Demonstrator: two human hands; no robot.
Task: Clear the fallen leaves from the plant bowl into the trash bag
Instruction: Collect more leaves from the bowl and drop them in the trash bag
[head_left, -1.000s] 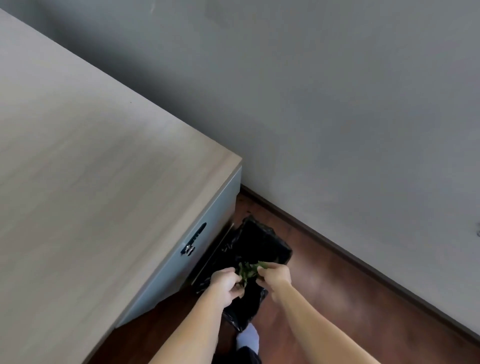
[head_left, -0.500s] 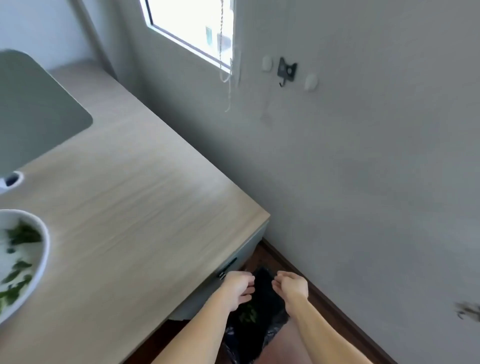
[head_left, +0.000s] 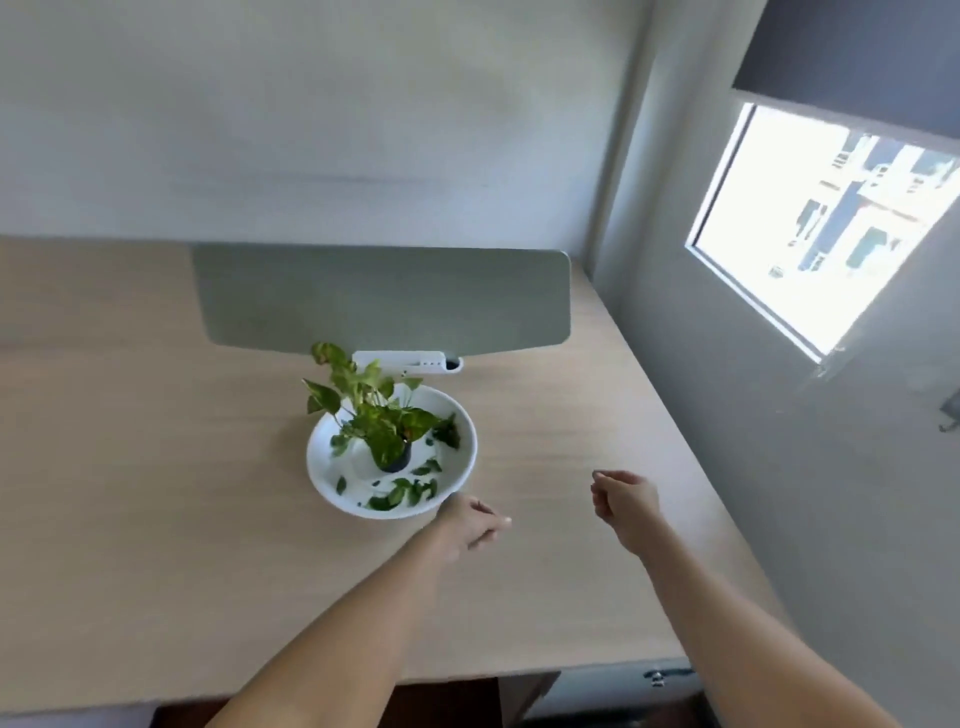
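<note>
— While we look down, what do we have before us?
— We have the wooden table (head_left: 156, 519) filling most of the view, pushed against a pale wall, with a bright window (head_left: 810, 228) off to the right.
— And at the table's far edge?
— A grey-green divider panel (head_left: 384, 296) stands upright there, and a small white holder (head_left: 405, 362) sits at its foot.
— Where is our plant bowl?
— The white plant bowl (head_left: 467, 457) rests on the table just in front of that holder. A small dark pot (head_left: 397, 461) stands at its middle, carrying the leafy plant (head_left: 363, 405). The fallen leaves (head_left: 400, 493) lie scattered on the bowl's floor, most of them toward the near rim.
— And our hands?
— Both arms reach out over the table. Our left hand (head_left: 470, 525) hovers just beside the bowl's near rim, its fingers (head_left: 496, 519) loosely curled and carrying nothing. Our right hand (head_left: 626, 501) hangs well apart to the right, fingers (head_left: 602, 478) curled inward, also empty.
</note>
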